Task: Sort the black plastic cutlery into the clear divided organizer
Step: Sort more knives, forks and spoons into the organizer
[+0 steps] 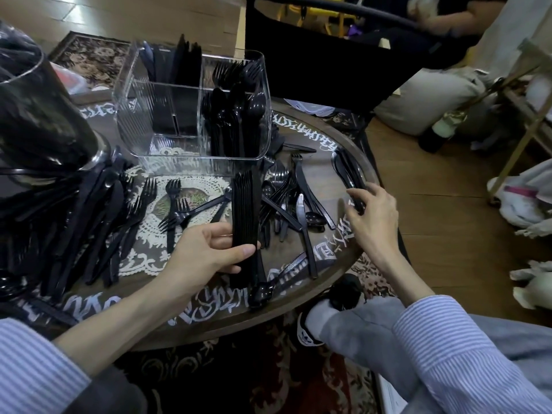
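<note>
My left hand [209, 249] grips a stacked bundle of black knives [243, 210], held upright in front of the clear divided organizer [167, 115]. The organizer stands at the table's back; its right compartment holds spoons and forks [239, 115], its far left one holds knives [176, 61]. My right hand [373, 216] curls its fingers round a few black pieces [348, 171] lying at the table's right edge. Loose black cutlery [283, 198] is scattered between my hands, and a big pile [89, 210] lies at the left.
A dark plastic tub [38, 115] stands at the left on the round wooden table [209, 318] with white lettering and a lace doily [191, 189]. A black chair back [313, 61] rises behind the table. A seated person's legs and a metal rack are at the right.
</note>
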